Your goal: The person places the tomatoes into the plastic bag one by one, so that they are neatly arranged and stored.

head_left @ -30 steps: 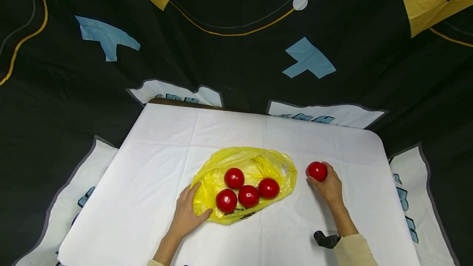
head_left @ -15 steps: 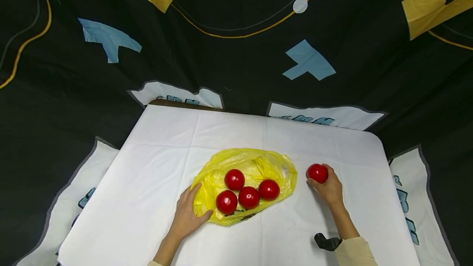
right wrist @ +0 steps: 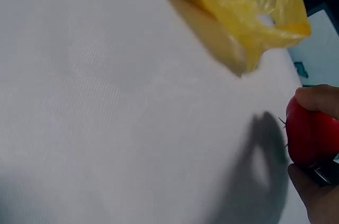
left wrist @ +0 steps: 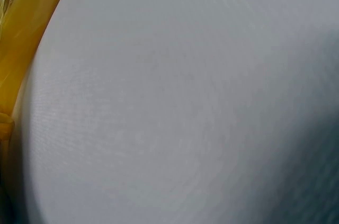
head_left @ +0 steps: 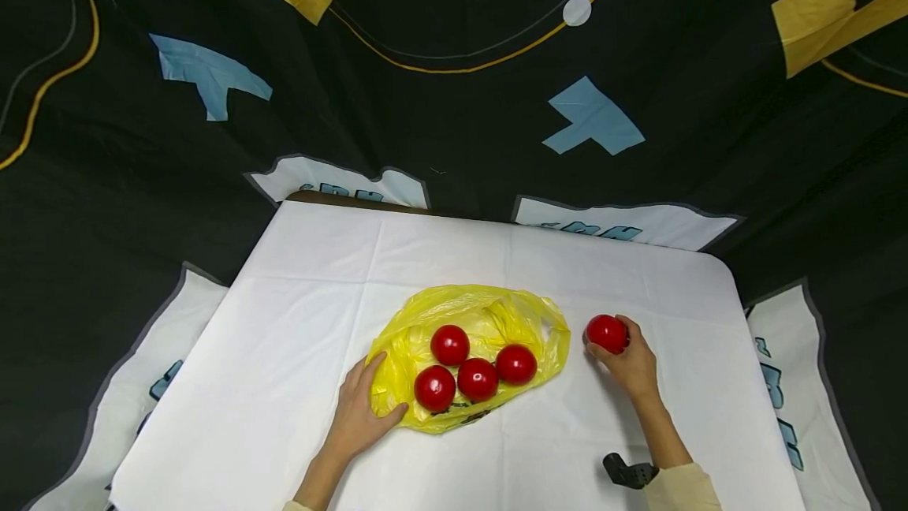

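A yellow plastic bag [head_left: 418, 310] lies spread with its mouth open on the white table [head_left: 298, 322], and several red tomatoes [head_left: 450, 345] rest in it. At its left rim my left hand [head_left: 358, 408] holds the bag, thumb and index finger wide apart over the edge. To the right of the bag, my right hand [head_left: 634, 365] grips one more tomato [head_left: 605, 333] between thumb and fingers. The right wrist view shows that tomato [right wrist: 310, 134] side-on, with thin stem bits at its left and a shadow below. In the left wrist view only the bag's edge [left wrist: 24, 38] appears; the hand is hidden.
A black wrist device [head_left: 627, 471] sits by the right sleeve [head_left: 682, 487]. Behind the table hangs a dark curtain [head_left: 440, 117] with blue and yellow patches. White cloth folds with blue lettering show around the table's edges.
My right hand has shifted very slightly left with the tomato. The left hand, the bag and the tomatoes in it stay put; the whole head view has dropped a little.
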`<action>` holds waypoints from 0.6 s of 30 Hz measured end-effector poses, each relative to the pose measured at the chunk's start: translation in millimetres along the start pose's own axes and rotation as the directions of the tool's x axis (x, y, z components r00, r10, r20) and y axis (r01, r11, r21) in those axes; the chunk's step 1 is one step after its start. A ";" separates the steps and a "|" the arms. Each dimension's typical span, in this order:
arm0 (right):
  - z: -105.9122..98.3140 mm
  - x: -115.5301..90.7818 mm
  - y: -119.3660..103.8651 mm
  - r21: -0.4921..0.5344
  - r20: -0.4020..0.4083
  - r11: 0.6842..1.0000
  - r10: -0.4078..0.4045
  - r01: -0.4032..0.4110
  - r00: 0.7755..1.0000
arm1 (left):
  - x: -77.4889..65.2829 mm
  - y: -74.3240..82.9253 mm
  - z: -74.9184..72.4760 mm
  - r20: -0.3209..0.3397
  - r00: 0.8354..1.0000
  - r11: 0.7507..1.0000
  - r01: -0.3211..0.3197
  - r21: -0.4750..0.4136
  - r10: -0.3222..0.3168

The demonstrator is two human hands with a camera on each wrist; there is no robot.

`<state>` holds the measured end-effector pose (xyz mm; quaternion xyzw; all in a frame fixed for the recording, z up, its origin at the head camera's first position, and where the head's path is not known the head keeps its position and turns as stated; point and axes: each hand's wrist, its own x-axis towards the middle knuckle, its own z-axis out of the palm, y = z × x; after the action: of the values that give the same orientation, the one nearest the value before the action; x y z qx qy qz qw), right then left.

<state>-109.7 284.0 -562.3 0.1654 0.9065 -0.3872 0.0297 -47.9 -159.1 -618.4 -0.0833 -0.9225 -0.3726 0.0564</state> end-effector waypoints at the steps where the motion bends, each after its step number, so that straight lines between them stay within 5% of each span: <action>1: -0.4 -0.7 -2.3 0.009 0.003 1.000 -0.004 0.004 1.000 | 0.0 0.0 -0.1 0.001 1.000 1.000 0.000 0.001 0.000; 18: -3.5 -25.8 -72.8 0.112 0.047 0.980 -0.169 0.163 0.984 | 0.4 1.0 -0.9 0.015 1.000 1.000 0.014 0.010 -0.014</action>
<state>-108.5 232.4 -504.8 0.0794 0.8938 -0.4412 0.0139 -48.0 -158.9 -617.0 -0.0792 -0.9253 -0.3679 0.0471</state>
